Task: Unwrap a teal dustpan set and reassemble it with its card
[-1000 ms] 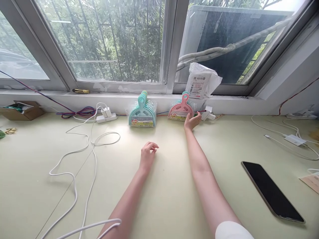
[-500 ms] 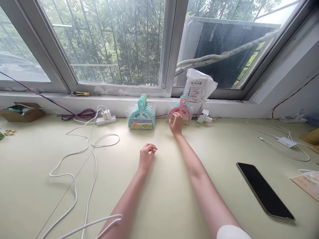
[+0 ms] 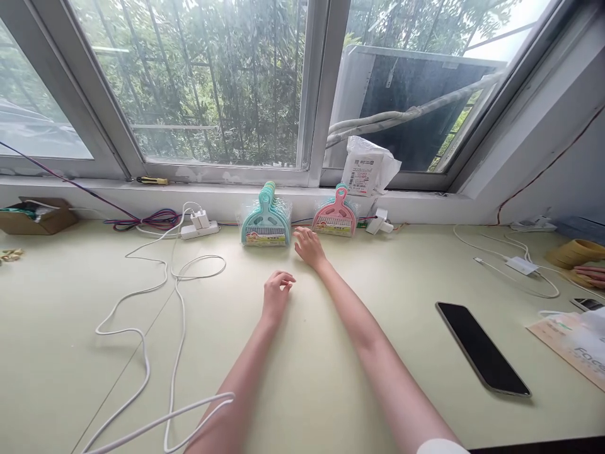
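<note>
Against the wall under the window stand two stacks of small dustpan-and-brush sets in clear wrap, a teal one (image 3: 266, 217) on the left and a pink one (image 3: 334, 217) on the right. My right hand (image 3: 311, 248) is over the table in front of the gap between them. Its fingers are loosely bent and apart, holding nothing, with the tips close to the teal stack's lower right corner; whether they touch it I cannot tell. Nearer to me, my left hand (image 3: 276, 295) rests on its side, relaxed and empty, a gap showing between thumb and fingers.
White cables (image 3: 177, 328) loop over the left side of the table, one crossing my left forearm. A power strip (image 3: 201, 229) and a cardboard box (image 3: 40, 217) lie further back. On the right are a phone (image 3: 482, 347), a charger (image 3: 521, 265) and a paper packet (image 3: 570, 340).
My right hand has let go of the pink stack's front and moved left toward the teal stack. My left hand has stayed nearly still. The view has turned slightly right.
</note>
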Demonstrator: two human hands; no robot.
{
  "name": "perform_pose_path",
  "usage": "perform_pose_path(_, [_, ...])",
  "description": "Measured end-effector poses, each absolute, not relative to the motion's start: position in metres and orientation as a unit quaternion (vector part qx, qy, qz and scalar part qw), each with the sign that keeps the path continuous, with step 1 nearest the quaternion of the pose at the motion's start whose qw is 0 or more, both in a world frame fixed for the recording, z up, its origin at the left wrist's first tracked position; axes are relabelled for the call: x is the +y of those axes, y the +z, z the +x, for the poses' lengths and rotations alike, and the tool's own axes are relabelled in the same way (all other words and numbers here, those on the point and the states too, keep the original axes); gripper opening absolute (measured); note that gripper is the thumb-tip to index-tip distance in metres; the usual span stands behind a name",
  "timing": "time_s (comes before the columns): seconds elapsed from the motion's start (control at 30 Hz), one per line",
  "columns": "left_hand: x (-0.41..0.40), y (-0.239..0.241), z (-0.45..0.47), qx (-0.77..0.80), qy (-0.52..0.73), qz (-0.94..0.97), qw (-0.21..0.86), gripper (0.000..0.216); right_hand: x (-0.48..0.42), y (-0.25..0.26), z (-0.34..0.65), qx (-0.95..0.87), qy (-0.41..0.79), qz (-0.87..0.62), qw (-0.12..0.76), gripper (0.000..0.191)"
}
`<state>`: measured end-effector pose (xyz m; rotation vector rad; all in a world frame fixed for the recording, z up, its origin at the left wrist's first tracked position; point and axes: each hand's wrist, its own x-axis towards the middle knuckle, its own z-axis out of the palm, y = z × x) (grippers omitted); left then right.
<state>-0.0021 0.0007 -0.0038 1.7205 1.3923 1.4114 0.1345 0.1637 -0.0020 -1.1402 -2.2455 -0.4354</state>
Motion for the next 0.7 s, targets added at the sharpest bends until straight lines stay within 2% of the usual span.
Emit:
perform_pose_path(0.23, [0.000,-0.002,-0.001,0.508,0.528,0.636,0.243,0.025,0.164,-0.006,0.132,-0.844,-0.051,-0.448,0.292,0.035])
perform_pose_path(0.47, [-0.001,-0.001,0.000,0.505,0.528,0.636,0.248,0.024,0.167,-0.016,0.109,-0.747,0.138,-0.520,0.390,0.034])
perform_pose_path(0.6, [-0.002,-0.003,0.001,0.498,0.521,0.646,0.253,0.027,0.163,-0.014,0.106,-0.723,0.132,-0.539,0.412,0.033])
perform_pose_path(0.7, [-0.001,-0.005,0.001,0.497,0.515,0.653,0.249,0.028,0.161,-0.014,0.105,-0.739,0.103,-0.542,0.387,0.031])
